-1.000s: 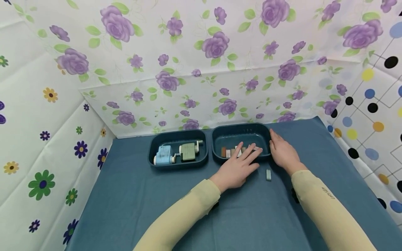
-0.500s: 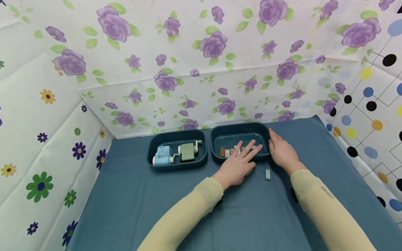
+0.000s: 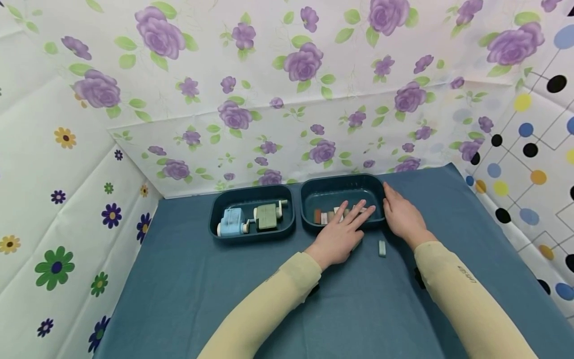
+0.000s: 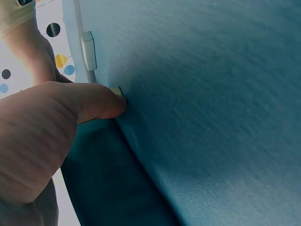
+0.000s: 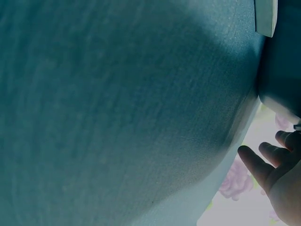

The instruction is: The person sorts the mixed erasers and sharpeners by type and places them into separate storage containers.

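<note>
In the head view, my left hand (image 3: 339,238) lies over the near rim of the right-hand dark blue tray (image 3: 323,187), its fingers straight and spread above small blocks. These blocks look like erasers; a brown one (image 3: 317,216) sits leftmost, and others are partly hidden. In the left wrist view, my thumb touches a small pale block (image 4: 116,90), mostly covered. My right hand (image 3: 403,218) rests against the tray's right end, fingers extended along the outside wall. A pale green block (image 3: 382,248) lies on the cloth between both hands, in front of the tray.
To the left stands a second dark blue tray (image 3: 215,234). It holds a light blue crank pencil sharpener (image 3: 232,222) and a green one (image 3: 267,217). A blue cloth (image 3: 188,289) covers the table; a flowered sheet (image 3: 197,119) hangs behind.
My left thumb has drawn back slightly, and a small block beside it has come into view. My right hand stays at the tray's end. The head view has shifted a little.
</note>
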A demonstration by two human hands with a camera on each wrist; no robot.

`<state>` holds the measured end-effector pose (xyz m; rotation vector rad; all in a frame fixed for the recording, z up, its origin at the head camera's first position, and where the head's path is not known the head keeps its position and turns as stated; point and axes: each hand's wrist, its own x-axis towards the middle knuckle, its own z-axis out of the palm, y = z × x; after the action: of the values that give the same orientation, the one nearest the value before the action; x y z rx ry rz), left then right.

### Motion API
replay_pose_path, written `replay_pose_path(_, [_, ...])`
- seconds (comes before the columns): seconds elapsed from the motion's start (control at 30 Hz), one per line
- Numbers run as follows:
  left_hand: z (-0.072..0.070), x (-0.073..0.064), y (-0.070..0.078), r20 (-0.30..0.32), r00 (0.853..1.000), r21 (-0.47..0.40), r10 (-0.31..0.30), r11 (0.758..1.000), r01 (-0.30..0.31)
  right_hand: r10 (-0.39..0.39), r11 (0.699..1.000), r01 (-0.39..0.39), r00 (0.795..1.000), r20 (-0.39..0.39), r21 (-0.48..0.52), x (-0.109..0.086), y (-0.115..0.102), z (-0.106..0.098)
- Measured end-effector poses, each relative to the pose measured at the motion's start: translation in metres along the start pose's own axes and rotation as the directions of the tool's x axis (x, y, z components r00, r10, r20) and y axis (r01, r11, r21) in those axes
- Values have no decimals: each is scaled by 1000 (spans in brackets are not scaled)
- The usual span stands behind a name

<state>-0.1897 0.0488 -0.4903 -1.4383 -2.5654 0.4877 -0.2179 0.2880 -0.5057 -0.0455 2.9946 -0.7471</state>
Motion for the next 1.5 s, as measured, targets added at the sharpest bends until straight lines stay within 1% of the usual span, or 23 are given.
replay_pose_path(0.13, [-1,1,1,37,999,-18,-11,1000,12,1,1000,-1,1000,-1,1,0,0,0])
replay_pose_path(0.3, [-2,0,1,54,998,-26,-21,999,22,-2,1000,2,1000,0,1,0,-2,0])
replay_pose_path(0.47, [-3,0,1,46,999,-43,-21,999,23,-6,1000,6,1000,0,0,0,-2,-1])
replay_pose_path(0.7, [-4,0,-1,28,999,-88,-26,996,28,-7,1000,7,1000,-7,-6,1,-2,-1])
replay_pose_path(0.83, [-3,-2,-3,10,1000,-116,-19,993,20,-6,1000,6,1000,-6,-5,1,-2,-2])
replay_pose_path(0.93, [-3,-4,-5,-27,999,-179,-21,984,15,-8,1000,8,1000,-1,3,1,-1,-3])
replay_pose_path(1.03, [-4,-7,-7,-114,993,-269,-43,963,11,-11,1000,11,1000,-2,6,1,-1,-3])
replay_pose_path(1.1, [-4,-10,-8,-192,979,-320,-63,948,-1,-12,1000,12,1000,-7,7,2,0,-2])
replay_pose_path(1.17, [-5,-11,-9,-263,961,-346,-87,938,-10,-12,1000,13,1000,-14,6,2,0,-2])
replay_pose_path(1.23, [-5,-13,-9,-309,945,-354,-107,935,-10,-11,1000,11,1000,-20,7,2,0,-2])
replay_pose_path(1.27, [-5,-13,-9,-322,940,-352,-115,936,-6,-10,1000,11,1000,-22,6,2,1,-2])
replay_pose_path(1.33, [-5,-15,-9,-333,933,-347,-133,938,10,-11,1000,12,1000,-22,6,2,0,-2])
replay_pose_path(1.43, [-2,-17,-9,-334,931,-336,-148,941,29,-8,1000,8,1000,-16,3,1,1,-2])
replay_pose_path(1.5, [-1,-20,-10,-325,932,-334,-160,942,45,-3,1000,3,1000,-8,-1,0,0,-2])
